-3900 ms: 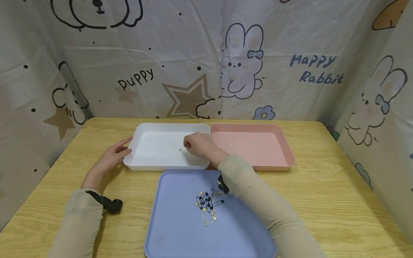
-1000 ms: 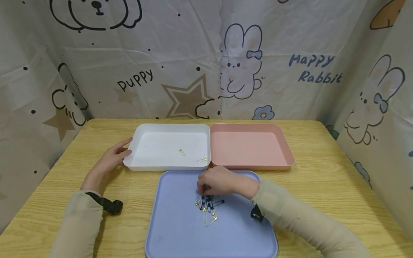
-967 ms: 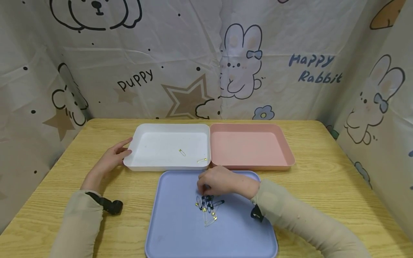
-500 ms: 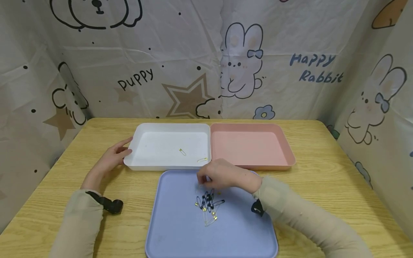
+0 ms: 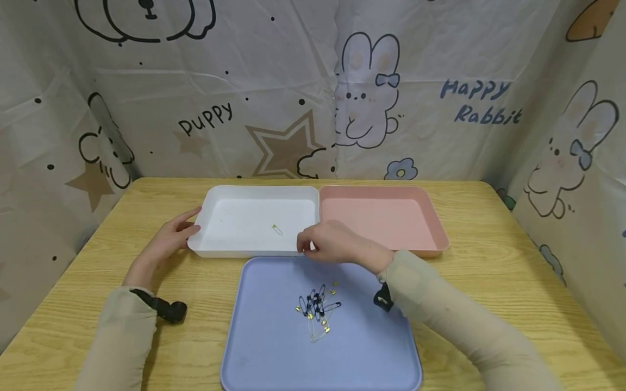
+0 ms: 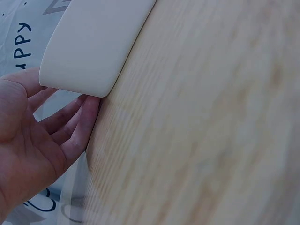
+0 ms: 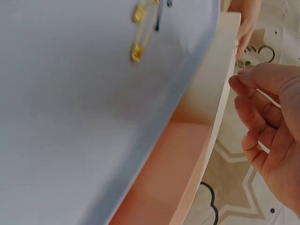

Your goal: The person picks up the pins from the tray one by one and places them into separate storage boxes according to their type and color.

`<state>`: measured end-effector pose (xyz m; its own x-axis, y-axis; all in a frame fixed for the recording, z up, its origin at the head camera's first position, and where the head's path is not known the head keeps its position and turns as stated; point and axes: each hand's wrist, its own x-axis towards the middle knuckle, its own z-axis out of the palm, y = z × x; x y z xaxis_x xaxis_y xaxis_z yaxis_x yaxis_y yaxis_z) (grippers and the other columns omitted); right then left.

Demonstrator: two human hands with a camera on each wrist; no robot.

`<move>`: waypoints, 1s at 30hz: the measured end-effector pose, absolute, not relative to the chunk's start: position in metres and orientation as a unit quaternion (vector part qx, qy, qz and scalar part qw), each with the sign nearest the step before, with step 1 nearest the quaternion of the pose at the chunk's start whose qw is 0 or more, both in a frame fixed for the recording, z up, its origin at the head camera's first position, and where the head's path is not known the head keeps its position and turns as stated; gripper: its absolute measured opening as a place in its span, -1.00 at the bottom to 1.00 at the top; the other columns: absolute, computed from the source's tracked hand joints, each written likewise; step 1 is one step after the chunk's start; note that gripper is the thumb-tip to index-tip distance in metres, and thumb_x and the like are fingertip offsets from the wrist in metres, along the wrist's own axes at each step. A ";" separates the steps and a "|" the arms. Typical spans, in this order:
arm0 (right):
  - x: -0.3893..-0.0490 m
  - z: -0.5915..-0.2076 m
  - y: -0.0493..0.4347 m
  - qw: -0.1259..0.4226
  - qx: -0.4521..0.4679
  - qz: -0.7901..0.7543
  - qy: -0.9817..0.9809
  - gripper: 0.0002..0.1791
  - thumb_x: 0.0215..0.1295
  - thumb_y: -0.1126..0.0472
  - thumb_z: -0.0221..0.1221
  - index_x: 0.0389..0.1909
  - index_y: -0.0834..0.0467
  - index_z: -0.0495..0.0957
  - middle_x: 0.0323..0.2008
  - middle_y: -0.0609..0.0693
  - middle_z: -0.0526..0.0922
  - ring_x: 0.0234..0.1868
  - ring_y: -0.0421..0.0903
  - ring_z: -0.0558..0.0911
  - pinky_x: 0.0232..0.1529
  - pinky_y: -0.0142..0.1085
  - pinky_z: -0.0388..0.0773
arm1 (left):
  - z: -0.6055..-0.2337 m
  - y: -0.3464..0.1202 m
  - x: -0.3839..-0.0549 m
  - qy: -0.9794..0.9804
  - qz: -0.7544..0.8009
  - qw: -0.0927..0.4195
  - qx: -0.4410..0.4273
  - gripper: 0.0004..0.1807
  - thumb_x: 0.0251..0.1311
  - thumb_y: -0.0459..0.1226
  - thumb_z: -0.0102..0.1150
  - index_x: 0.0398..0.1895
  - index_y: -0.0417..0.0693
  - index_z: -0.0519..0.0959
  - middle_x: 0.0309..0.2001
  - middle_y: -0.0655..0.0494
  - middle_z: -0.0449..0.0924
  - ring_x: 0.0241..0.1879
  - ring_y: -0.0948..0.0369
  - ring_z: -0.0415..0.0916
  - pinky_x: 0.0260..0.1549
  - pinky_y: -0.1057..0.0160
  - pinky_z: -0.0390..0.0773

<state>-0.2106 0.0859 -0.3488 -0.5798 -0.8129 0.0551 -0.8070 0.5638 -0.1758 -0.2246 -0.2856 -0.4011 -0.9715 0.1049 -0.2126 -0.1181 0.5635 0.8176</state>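
My right hand is over the near right corner of the white tray. Thumb and index finger pinch a thin gold safety pin, upright in the right wrist view. Against the left end of that tray rests my left hand, its fingers extended and touching the wall; the left wrist view shows fingertips at the bottom edge. One gold safety pin lies inside the white tray. A heap of black safety pins mixed with gold safety pins lies on the blue tray.
To the right of the white tray, against it, stands a pink tray. The blue tray is in front of both on a wooden table. Printed cloth hangs around the back and sides.
My right hand rose from the pin heap with a gold safety pin and moved away to the white tray's near right corner, now covering a gold pin seen there earlier. The left hand stayed put.
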 end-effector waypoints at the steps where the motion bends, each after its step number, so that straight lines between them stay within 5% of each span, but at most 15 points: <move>1: -0.213 -0.348 0.085 0.014 -0.452 -0.092 0.887 -0.90 0.14 0.18 0.15 -0.34 -0.05 0.61 -0.42 -0.23 0.62 -0.53 -0.33 0.43 -0.44 -0.46 0.38 | -0.401 -0.286 -0.224 0.876 0.467 0.119 -0.004 -0.32 0.31 0.01 -0.14 0.43 0.17 -0.10 0.26 -0.34 0.11 0.15 -0.12 0.22 -0.20 0.36 0.45; 9: -0.231 -0.351 0.081 0.027 -0.391 -0.116 0.913 -0.86 0.19 0.16 0.13 -0.26 -0.03 0.62 -0.32 -0.22 0.64 -0.33 -0.29 0.55 -0.24 -0.40 0.45 | -0.400 -0.285 -0.224 0.875 0.468 0.120 -0.002 -0.32 0.32 -0.02 -0.14 0.43 0.14 -0.11 0.26 -0.35 0.10 0.15 -0.13 0.22 -0.22 0.38 0.46; 30: -0.257 -0.365 0.063 0.014 -0.328 -0.076 0.942 -0.85 0.13 0.18 0.14 -0.29 -0.03 0.62 -0.32 -0.16 0.65 -0.31 -0.23 0.55 -0.27 -0.32 0.45 | -0.400 -0.286 -0.225 0.871 0.476 0.120 -0.001 -0.33 0.32 -0.04 -0.14 0.43 0.12 -0.10 0.27 -0.36 0.09 0.15 -0.13 0.21 -0.27 0.44 0.45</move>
<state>-0.2573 0.0629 -0.3647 -0.7851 -0.6190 0.0233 -0.6147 0.7739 -0.1524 -0.2247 -0.2856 -0.4004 -0.9713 0.1123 -0.2096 -0.1159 0.5460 0.8297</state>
